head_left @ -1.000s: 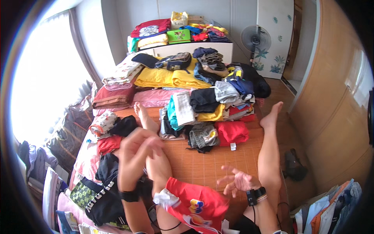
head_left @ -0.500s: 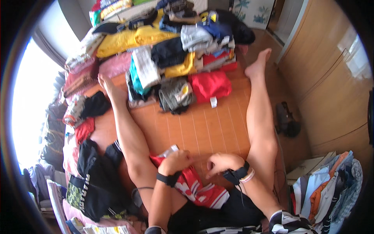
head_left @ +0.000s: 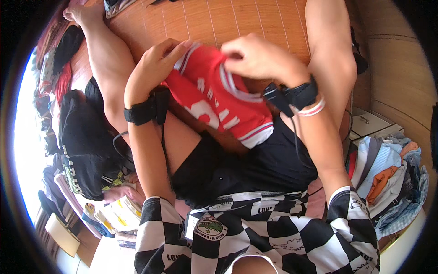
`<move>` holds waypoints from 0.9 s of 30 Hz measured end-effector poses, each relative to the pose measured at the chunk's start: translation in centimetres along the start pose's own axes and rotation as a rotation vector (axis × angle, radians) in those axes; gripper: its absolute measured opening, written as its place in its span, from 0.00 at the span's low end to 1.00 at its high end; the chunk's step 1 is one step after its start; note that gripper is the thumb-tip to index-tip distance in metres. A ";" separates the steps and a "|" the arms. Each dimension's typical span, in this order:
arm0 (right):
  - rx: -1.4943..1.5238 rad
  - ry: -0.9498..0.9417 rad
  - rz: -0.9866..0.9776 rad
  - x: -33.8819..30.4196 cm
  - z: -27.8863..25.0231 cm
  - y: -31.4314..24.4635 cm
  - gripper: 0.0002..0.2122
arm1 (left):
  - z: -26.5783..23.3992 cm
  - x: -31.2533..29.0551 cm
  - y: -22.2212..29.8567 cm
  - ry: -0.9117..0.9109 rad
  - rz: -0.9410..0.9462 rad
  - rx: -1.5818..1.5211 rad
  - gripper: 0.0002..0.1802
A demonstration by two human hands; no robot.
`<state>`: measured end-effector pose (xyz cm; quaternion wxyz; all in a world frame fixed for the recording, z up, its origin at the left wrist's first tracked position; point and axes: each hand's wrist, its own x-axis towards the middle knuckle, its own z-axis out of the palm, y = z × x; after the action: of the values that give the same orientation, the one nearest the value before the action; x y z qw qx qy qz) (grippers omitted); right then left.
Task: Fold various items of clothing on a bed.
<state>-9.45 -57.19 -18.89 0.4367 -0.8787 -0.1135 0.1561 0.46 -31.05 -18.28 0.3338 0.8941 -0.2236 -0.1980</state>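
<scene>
A small red shirt (head_left: 219, 102) with white trim and white lettering hangs over my lap, between my spread legs. My left hand (head_left: 157, 64) grips its left upper edge, fingers curled on the collar side. My right hand (head_left: 258, 57) pinches the cloth at the top right. Both wrists wear black straps; the right one also has a pink and white band. The shirt's lower hem rests on my black shorts (head_left: 255, 169).
I sit on a woven orange mat (head_left: 219, 18). A black garment (head_left: 84, 146) and other clothes lie at the left. Folded clothes (head_left: 388, 178) are stacked at the right by a wooden wall. Books or papers (head_left: 114, 217) lie at lower left.
The view has tilted down toward my lap. Both hands have lifted and spread the red shirt, which earlier lay bunched low between my legs. The clothes pile at the top has left the view.
</scene>
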 end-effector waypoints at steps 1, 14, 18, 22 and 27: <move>0.034 0.098 -0.033 -0.4 -0.9 0.5 0.10 | -0.1 0.0 0.5 -0.141 -0.018 -0.073 0.22; -0.068 0.404 -0.039 -0.9 -0.9 0.8 0.15 | 0.3 -0.6 2.9 -0.059 0.169 -0.439 0.13; -0.091 0.212 0.114 -0.5 -1.3 0.7 0.17 | -0.4 -0.5 3.8 0.036 0.138 -0.766 0.12; 0.146 0.277 0.036 -0.5 -2.8 1.7 0.10 | -1.1 -0.8 4.8 0.164 0.090 -0.902 0.12; 0.430 0.449 -0.021 -0.8 -3.7 0.3 0.08 | -1.7 -0.9 3.4 0.236 0.005 -0.809 0.12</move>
<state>-8.84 -60.36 -16.93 0.6283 -0.7774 0.0124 -0.0260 -0.31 -32.00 -14.53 0.6819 0.7068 -0.0899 -0.1653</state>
